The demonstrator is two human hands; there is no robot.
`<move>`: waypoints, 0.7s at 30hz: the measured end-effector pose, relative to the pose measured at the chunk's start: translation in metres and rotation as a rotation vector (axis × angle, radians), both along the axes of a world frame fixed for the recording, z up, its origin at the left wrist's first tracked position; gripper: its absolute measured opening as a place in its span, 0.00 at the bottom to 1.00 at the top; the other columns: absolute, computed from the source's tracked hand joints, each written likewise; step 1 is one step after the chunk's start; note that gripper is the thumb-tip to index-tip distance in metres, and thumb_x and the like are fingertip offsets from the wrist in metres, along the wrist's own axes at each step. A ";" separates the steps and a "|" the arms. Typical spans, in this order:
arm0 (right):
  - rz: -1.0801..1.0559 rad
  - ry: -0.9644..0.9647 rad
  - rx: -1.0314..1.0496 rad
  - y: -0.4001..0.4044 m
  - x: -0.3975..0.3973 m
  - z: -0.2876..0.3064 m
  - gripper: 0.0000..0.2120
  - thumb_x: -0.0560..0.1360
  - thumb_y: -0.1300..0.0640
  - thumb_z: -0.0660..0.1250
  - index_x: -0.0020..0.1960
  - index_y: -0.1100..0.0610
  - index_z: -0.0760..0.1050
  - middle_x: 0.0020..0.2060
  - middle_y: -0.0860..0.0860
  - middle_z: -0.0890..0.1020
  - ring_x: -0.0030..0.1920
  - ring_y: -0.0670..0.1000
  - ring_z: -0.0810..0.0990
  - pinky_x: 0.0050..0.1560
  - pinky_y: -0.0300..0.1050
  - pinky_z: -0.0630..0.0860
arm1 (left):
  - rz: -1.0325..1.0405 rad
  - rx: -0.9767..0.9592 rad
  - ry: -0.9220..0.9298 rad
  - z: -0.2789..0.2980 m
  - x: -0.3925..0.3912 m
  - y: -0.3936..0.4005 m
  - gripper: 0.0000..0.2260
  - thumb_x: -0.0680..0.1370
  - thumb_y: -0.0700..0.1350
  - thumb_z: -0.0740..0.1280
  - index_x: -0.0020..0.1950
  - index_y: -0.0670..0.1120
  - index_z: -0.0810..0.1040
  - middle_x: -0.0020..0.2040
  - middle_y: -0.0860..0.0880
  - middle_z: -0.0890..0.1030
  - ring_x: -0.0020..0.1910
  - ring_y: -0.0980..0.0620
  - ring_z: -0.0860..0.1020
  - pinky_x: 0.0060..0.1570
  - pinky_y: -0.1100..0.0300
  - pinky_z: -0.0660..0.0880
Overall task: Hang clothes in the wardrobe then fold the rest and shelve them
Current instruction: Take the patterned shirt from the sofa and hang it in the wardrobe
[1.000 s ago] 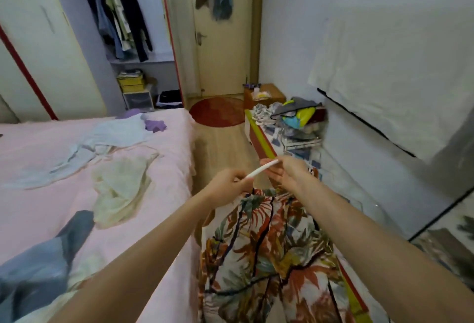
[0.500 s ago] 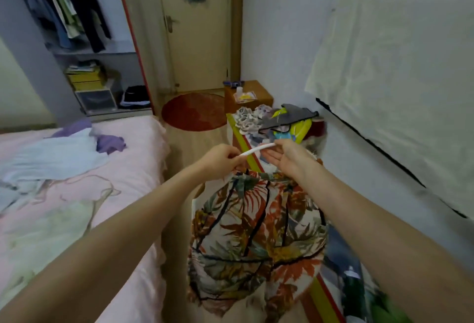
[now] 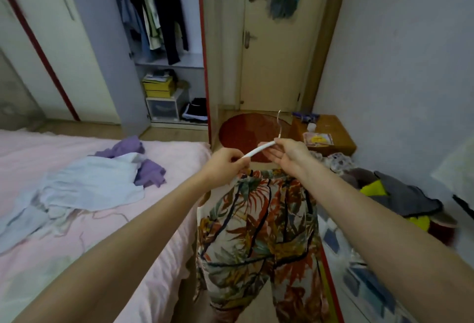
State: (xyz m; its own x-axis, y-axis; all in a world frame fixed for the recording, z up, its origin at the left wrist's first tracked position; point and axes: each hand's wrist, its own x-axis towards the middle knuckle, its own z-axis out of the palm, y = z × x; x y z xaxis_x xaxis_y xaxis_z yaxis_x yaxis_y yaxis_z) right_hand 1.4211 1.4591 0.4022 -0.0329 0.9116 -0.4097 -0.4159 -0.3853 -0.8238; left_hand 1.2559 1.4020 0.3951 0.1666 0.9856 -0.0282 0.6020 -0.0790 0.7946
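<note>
A: Hands?
B: Left hand (image 3: 227, 162) grips the low end of the white hanger (image 3: 257, 150); right hand (image 3: 289, 153) pinches its upper end, metal hook sticking up. Floral shirt (image 3: 259, 235) hangs below, centre frame.
A: Surroundings?
B: Pink bed (image 3: 84, 232) fills the left, white garment (image 3: 95, 184) and purple cloth (image 3: 151, 172) on it. Clutter pile (image 3: 400, 194) and wooden box (image 3: 325, 130) at right. Open wardrobe (image 3: 159, 48) upper left, dark clothes hanging.
A: Room to move?
B: Narrow floor strip between bed edge and clutter, running to the red rug (image 3: 246, 130) by the door (image 3: 274, 40).
</note>
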 end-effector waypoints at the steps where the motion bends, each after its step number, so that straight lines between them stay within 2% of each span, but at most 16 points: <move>1: 0.011 -0.015 0.009 0.031 -0.008 -0.003 0.13 0.81 0.65 0.56 0.65 0.67 0.65 0.31 0.61 0.83 0.40 0.56 0.83 0.36 0.47 0.79 | 0.016 -0.002 0.000 -0.003 -0.009 0.028 0.09 0.81 0.49 0.62 0.46 0.49 0.79 0.39 0.51 0.80 0.36 0.55 0.77 0.35 0.65 0.73; 4: 0.015 -0.027 0.027 0.128 -0.038 -0.011 0.13 0.81 0.65 0.57 0.65 0.67 0.66 0.39 0.62 0.83 0.43 0.56 0.83 0.39 0.46 0.79 | 0.042 -0.023 -0.016 -0.011 -0.034 0.127 0.09 0.81 0.50 0.63 0.46 0.49 0.80 0.39 0.52 0.80 0.37 0.56 0.78 0.37 0.63 0.74; 5: -0.002 -0.047 0.033 0.138 -0.039 -0.015 0.14 0.81 0.64 0.57 0.65 0.67 0.66 0.40 0.62 0.82 0.43 0.56 0.83 0.39 0.46 0.79 | 0.036 -0.034 -0.020 -0.013 -0.035 0.134 0.09 0.80 0.50 0.63 0.46 0.49 0.80 0.39 0.52 0.81 0.37 0.56 0.78 0.38 0.63 0.75; 6: 0.009 -0.051 0.016 0.177 -0.051 -0.013 0.14 0.81 0.64 0.56 0.65 0.68 0.65 0.40 0.62 0.82 0.42 0.55 0.83 0.39 0.46 0.79 | 0.031 -0.061 -0.020 -0.010 -0.044 0.176 0.09 0.80 0.50 0.63 0.45 0.49 0.80 0.38 0.52 0.81 0.36 0.56 0.78 0.38 0.62 0.75; 9: -0.003 -0.086 0.009 0.244 -0.064 -0.012 0.14 0.81 0.65 0.56 0.66 0.67 0.65 0.43 0.65 0.82 0.41 0.56 0.84 0.34 0.45 0.79 | 0.012 -0.102 0.016 -0.011 -0.056 0.244 0.09 0.80 0.49 0.64 0.45 0.48 0.80 0.37 0.52 0.80 0.34 0.57 0.77 0.35 0.65 0.73; 14: 0.027 -0.168 -0.005 0.384 -0.081 -0.010 0.17 0.82 0.66 0.55 0.69 0.69 0.61 0.50 0.68 0.81 0.46 0.58 0.83 0.31 0.43 0.79 | 0.024 -0.153 -0.034 -0.015 -0.065 0.384 0.09 0.80 0.48 0.64 0.47 0.45 0.80 0.38 0.49 0.81 0.30 0.57 0.75 0.29 0.66 0.73; 18: 0.139 -0.223 0.028 0.489 -0.093 -0.022 0.17 0.82 0.67 0.54 0.70 0.71 0.60 0.46 0.67 0.81 0.44 0.58 0.83 0.40 0.47 0.79 | 0.073 -0.193 -0.079 -0.028 -0.068 0.477 0.10 0.80 0.48 0.65 0.46 0.44 0.80 0.36 0.49 0.80 0.32 0.54 0.77 0.32 0.64 0.74; 21: 0.259 -0.258 0.014 0.572 -0.109 -0.040 0.17 0.81 0.68 0.55 0.69 0.71 0.61 0.42 0.66 0.81 0.40 0.57 0.84 0.36 0.46 0.80 | 0.150 -0.231 -0.120 -0.043 -0.076 0.546 0.10 0.79 0.48 0.66 0.45 0.43 0.81 0.35 0.50 0.80 0.33 0.55 0.77 0.36 0.63 0.75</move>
State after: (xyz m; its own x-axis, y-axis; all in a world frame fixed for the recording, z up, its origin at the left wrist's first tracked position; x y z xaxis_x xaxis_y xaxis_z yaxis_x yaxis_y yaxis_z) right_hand 1.3117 2.0309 0.3624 -0.1610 0.8920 -0.4225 -0.0835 -0.4388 -0.8947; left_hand 1.1800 1.9477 0.3521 0.0357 0.9692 -0.2435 0.4944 0.1946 0.8472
